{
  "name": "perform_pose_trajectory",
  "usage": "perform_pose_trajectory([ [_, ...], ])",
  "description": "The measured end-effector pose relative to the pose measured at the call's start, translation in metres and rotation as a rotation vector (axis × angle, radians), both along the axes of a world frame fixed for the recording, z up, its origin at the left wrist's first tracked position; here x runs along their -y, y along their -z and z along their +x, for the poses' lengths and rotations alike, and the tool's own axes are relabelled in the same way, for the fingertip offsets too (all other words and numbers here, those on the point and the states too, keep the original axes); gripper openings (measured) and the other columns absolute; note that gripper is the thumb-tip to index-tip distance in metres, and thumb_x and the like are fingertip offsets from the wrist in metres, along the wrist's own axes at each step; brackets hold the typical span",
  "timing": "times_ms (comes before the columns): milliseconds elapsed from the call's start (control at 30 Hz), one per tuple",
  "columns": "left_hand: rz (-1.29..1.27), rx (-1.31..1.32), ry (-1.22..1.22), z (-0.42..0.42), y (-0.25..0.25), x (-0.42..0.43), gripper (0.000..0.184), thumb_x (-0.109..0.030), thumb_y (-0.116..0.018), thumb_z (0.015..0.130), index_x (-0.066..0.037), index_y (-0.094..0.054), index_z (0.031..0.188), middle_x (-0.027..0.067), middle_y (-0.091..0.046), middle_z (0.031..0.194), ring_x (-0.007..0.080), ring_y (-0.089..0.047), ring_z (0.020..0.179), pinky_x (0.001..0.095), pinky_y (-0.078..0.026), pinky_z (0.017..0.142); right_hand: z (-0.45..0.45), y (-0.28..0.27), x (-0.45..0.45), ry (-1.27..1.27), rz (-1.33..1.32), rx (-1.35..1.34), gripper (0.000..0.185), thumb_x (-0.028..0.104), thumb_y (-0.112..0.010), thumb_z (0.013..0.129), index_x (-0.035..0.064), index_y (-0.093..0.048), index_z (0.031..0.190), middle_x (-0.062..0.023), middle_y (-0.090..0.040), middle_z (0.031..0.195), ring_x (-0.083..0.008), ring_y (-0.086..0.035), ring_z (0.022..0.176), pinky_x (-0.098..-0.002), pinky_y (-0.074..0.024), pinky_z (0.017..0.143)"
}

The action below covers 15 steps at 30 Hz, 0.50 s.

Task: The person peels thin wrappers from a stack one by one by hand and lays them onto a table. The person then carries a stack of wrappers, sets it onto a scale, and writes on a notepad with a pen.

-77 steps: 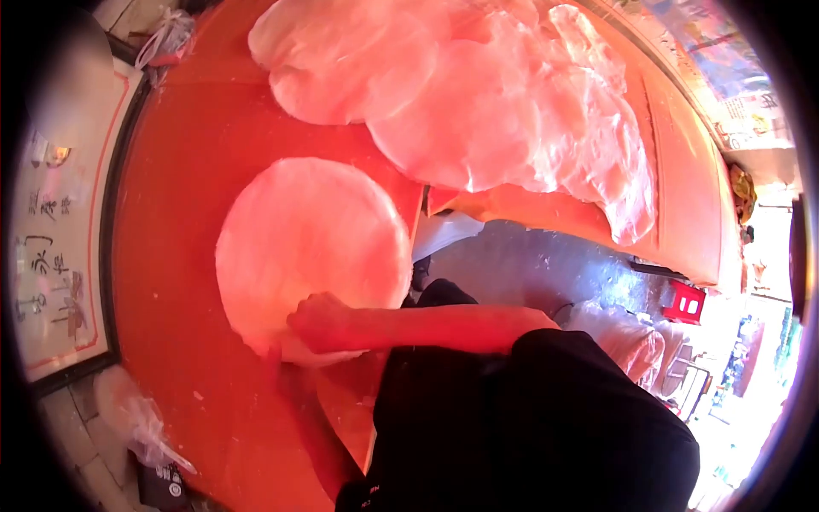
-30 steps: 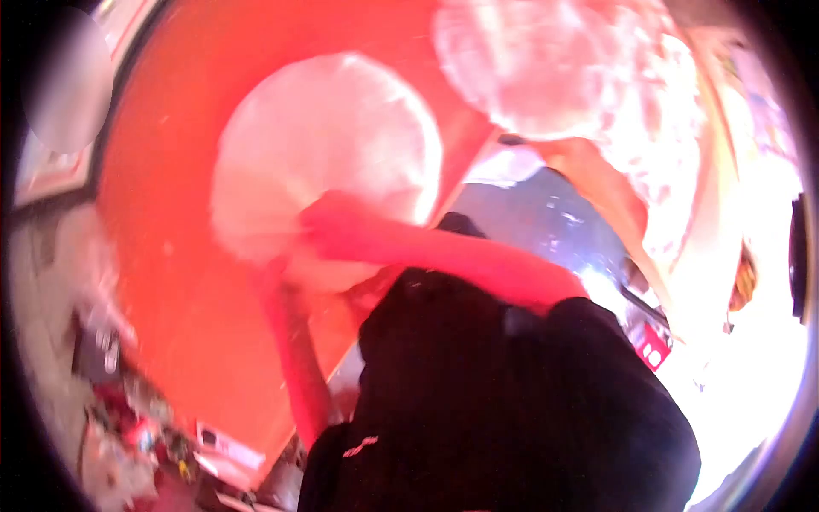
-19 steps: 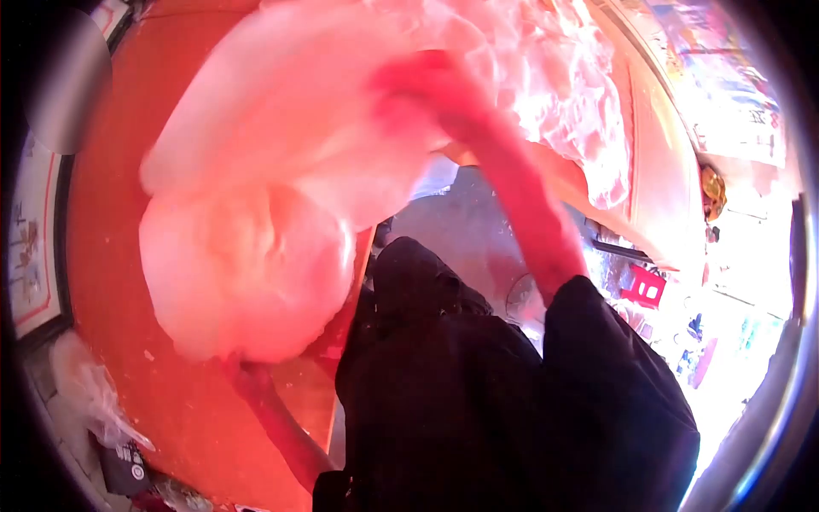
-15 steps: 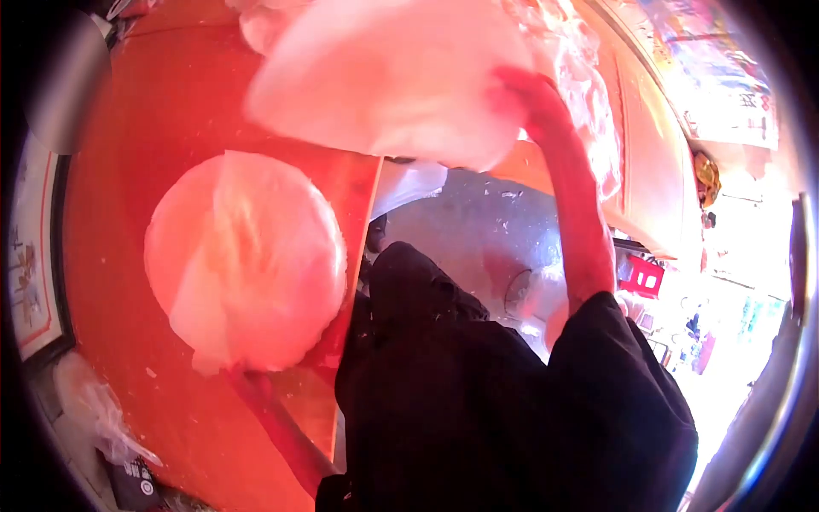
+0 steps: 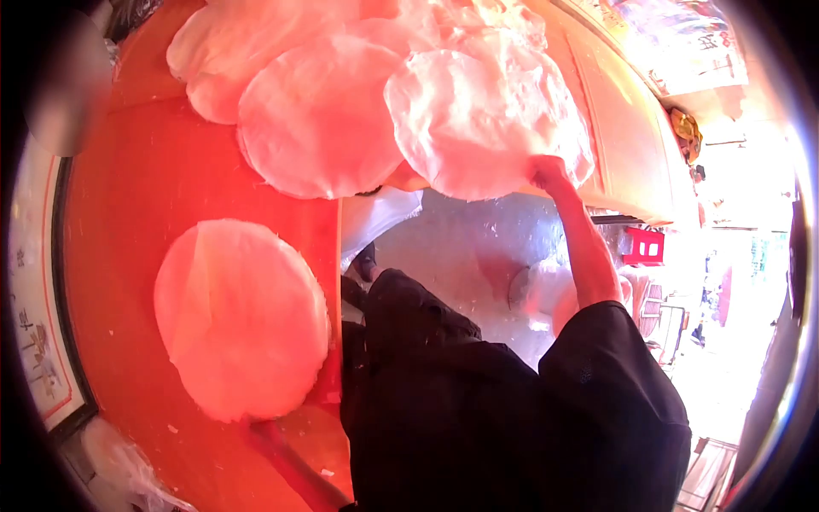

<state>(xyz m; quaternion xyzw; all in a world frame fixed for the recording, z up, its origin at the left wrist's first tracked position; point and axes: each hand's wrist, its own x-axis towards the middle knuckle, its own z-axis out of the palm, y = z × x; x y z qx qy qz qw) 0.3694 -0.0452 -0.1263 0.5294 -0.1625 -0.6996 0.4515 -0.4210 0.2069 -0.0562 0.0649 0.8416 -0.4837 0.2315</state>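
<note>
A thin, pale round sheet (image 5: 478, 119), perhaps of dough, lies spread at the top, partly over another round sheet (image 5: 320, 119). My right hand (image 5: 550, 171) is closed on the near edge of the first one. On the left part of the table lies a round stack of similar sheets (image 5: 243, 320), with layered edges on its right side. My left hand (image 5: 253, 429) is at the near rim of this stack. Its fingers are hidden under or behind the rim, so their grip does not show.
More pale sheets (image 5: 264, 34) overlap at the far side of the orange-red table (image 5: 128, 282). A framed sign (image 5: 38, 316) stands along the left edge, with a plastic bag (image 5: 128, 465) below it. A red crate (image 5: 644, 247) sits at right, beyond the grey floor (image 5: 461, 239).
The sheet in my right hand, blurred and raised before, now lies flat on the others at the top. My right hand has come lower. The view has shifted, and the left stack's folded top looks flatter.
</note>
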Motion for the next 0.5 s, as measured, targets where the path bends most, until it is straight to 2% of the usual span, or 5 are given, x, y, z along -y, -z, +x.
perform_pose_trajectory([
  [67, -0.008, 0.001, -0.009, -0.002, 0.001, 0.001, 0.044, -0.014, -0.059, 0.077, -0.001, -0.051, 0.118, 0.0082, -0.059, 0.112, 0.0231, -0.057, 0.103, 0.038, -0.047, 0.089, 0.006, -0.002, 0.002, -0.085, 0.158, -0.128, 0.025, 0.022, -0.069, 0.079, 0.0, -0.061, 0.087, -0.0087, -0.056, 0.063, -0.0155, -0.049, 0.04, -0.0276, -0.0381, 0.036],
  [233, -0.025, -0.011, -0.023, 0.0, 0.002, 0.0, 0.044, -0.014, -0.059, 0.078, -0.001, -0.051, 0.119, 0.0083, -0.058, 0.113, 0.023, -0.056, 0.104, 0.0379, -0.046, 0.09, 0.07, -0.029, 0.077, -0.16, 0.734, -1.172, 0.061, 0.028, -0.077, 0.066, 0.001, -0.055, 0.117, -0.0213, -0.063, 0.095, -0.0379, -0.058, 0.094, -0.0441, -0.0445, 0.086],
  [300, -0.032, -0.007, -0.017, -0.004, -0.001, 0.005, 0.044, -0.014, -0.059, 0.078, -0.001, -0.051, 0.119, 0.0084, -0.058, 0.113, 0.0229, -0.056, 0.104, 0.0379, -0.046, 0.09, 0.117, -0.052, 0.127, -0.469, 0.274, -1.153, 0.052, 0.021, -0.074, 0.069, 0.0013, -0.058, 0.114, -0.0172, -0.064, 0.093, -0.0306, -0.061, 0.091, -0.0397, -0.0481, 0.079],
  [433, -0.048, -0.007, 0.002, -0.007, -0.006, 0.019, 0.044, -0.014, -0.059, 0.079, -0.001, -0.05, 0.12, 0.0084, -0.058, 0.113, 0.0228, -0.056, 0.104, 0.0378, -0.046, 0.09, 0.275, -0.038, 0.221, -0.639, -0.752, 0.663, 0.04, 0.029, -0.069, 0.08, 0.0038, -0.062, 0.11, -0.0138, -0.064, 0.1, -0.0203, -0.062, 0.09, -0.0334, -0.0495, 0.074],
  [500, -0.055, -0.003, 0.014, -0.011, -0.01, 0.028, 0.044, -0.015, -0.059, 0.079, -0.001, -0.05, 0.12, 0.0084, -0.058, 0.114, 0.0228, -0.056, 0.104, 0.0378, -0.046, 0.09, 0.36, -0.074, 0.242, -1.461, -0.407, -0.056, 0.047, 0.031, -0.067, 0.08, 0.0002, -0.056, 0.114, -0.0128, -0.061, 0.103, -0.0243, -0.058, 0.093, -0.0392, -0.0472, 0.083],
])
